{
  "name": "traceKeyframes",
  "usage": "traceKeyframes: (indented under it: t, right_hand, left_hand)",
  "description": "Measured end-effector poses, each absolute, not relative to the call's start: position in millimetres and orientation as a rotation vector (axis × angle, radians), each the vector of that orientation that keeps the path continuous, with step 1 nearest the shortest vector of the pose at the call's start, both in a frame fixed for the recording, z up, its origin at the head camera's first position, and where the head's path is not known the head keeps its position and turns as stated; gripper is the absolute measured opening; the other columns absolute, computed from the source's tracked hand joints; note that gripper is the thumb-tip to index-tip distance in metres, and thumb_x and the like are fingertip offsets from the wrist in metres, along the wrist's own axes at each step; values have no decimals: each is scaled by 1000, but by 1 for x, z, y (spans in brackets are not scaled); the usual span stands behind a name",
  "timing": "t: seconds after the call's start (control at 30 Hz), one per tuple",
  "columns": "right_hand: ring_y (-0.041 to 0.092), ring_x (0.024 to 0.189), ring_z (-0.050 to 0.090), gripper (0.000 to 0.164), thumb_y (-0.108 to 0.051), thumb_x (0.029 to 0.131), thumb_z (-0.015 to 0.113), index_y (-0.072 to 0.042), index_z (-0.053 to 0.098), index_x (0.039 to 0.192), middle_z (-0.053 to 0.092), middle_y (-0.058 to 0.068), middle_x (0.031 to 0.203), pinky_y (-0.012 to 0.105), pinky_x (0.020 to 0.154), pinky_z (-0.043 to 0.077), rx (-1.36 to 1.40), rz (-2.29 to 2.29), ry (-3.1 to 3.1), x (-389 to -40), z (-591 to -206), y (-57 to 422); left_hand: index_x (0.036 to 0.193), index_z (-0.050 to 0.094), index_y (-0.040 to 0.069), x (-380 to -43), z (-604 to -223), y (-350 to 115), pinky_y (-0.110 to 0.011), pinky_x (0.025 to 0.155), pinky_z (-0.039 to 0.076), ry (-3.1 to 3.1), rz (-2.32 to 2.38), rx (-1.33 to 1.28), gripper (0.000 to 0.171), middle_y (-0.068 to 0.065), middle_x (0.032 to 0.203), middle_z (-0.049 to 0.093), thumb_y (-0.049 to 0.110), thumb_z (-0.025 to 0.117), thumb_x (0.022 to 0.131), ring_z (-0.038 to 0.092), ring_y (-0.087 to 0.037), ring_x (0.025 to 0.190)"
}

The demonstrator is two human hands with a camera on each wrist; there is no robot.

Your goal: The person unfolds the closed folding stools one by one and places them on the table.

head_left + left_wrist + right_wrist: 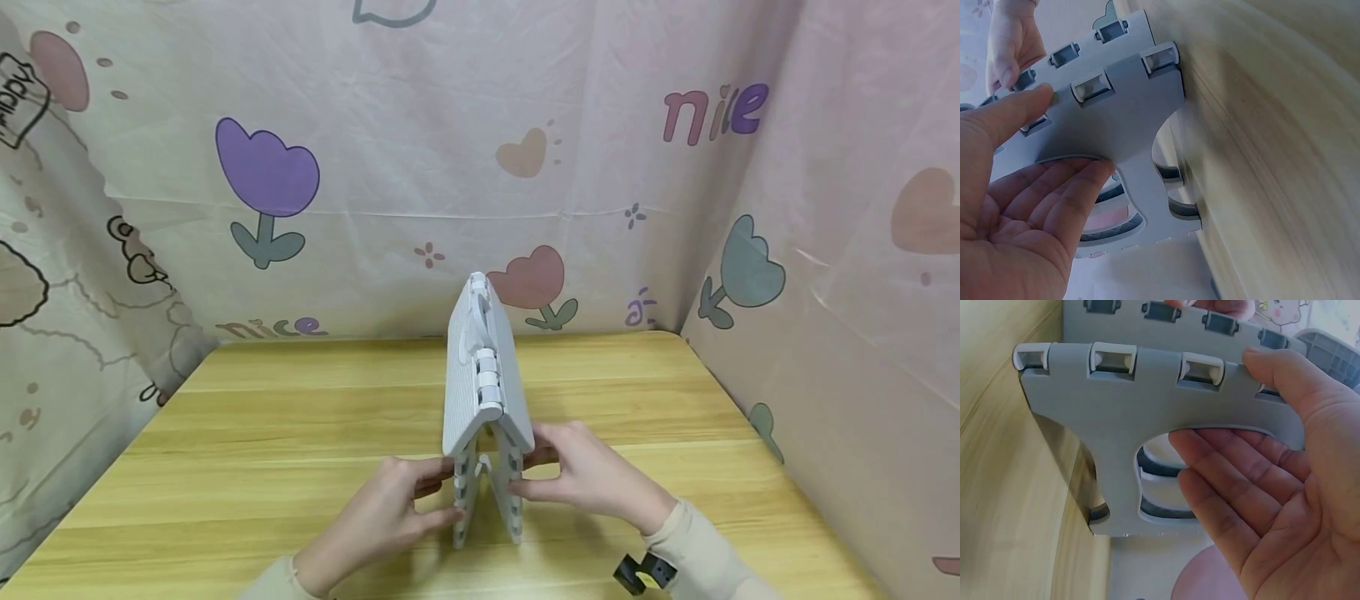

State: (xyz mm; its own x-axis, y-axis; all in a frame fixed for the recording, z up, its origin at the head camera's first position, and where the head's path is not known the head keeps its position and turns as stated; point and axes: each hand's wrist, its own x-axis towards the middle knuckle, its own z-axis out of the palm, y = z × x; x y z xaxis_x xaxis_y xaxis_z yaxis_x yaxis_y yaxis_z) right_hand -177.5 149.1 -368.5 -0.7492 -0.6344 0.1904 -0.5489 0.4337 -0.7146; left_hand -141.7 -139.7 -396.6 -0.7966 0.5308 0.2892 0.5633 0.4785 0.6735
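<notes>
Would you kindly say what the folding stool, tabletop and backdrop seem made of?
The folding stool looks like matte moulded plastic, given its ribbed top panels. The tabletop shows grain: satin wood or laminate. The backdrop seems matte printed fabric, given its creases.

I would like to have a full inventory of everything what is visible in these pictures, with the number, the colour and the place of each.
Folding stool: 1, white to pale grey, standing partly folded on the table, between the hands
Table: 1, yellowish wood, under the stool
Patterned cloth: number of pieces unclear, pale pinkish, behind and beside the table
Tulip prints: at least 3, purple, red and blue-green, on the cloth
Small object: 1, black, by the right cuff; its kind is unclear
Sleeves: 2, cream, on the forearms
Left hand: 1, bare, gripping the stool's left side
Right hand: 1, bare, gripping its right side
</notes>
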Motion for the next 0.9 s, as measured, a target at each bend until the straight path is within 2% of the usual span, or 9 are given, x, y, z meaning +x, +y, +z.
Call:
traceKeyframes:
  t: [0.2, 0.47, 0.7, 0.9]
  right_hand:
    - [12, 104, 80, 46, -31, 93, 85, -10, 70, 131, 81, 8, 124, 28, 96, 64, -1083, -1211, 2571, -179, -370, 160]
    - [12, 105, 80, 45, -32, 95, 83, -9, 70, 132, 82, 6, 118, 31, 97, 64, -1118, -1209, 2567, -185, -370, 168]
    - [15, 106, 80, 47, -32, 96, 82, -7, 69, 133, 82, 8, 119, 42, 96, 66, -1102, -1218, 2555, -189, -370, 173]
    - [18, 108, 80, 50, -29, 95, 83, -5, 67, 135, 80, 12, 123, 36, 97, 66, -1071, -1221, 2563, -191, -370, 179]
  left_hand:
    - [131, 71, -6, -143, -394, -144, -32, 93, 65, -2685, -1239, -993, 49, -24, 131, 74, 19, 86, 92, 76, -42, 116]
    - [129, 72, -7, -147, -393, -158, -33, 93, 65, -2697, -1231, -1004, 49, -24, 129, 75, 19, 86, 91, 76, -42, 116]
    - [127, 73, -5, -151, -392, -170, -33, 92, 65, -2685, -1229, -1025, 48, -25, 126, 75, 19, 87, 89, 76, -43, 114]
    - [125, 75, -3, -153, -391, -172, -33, 93, 65, -2680, -1196, -1014, 44, -24, 124, 77, 17, 88, 88, 77, -42, 114]
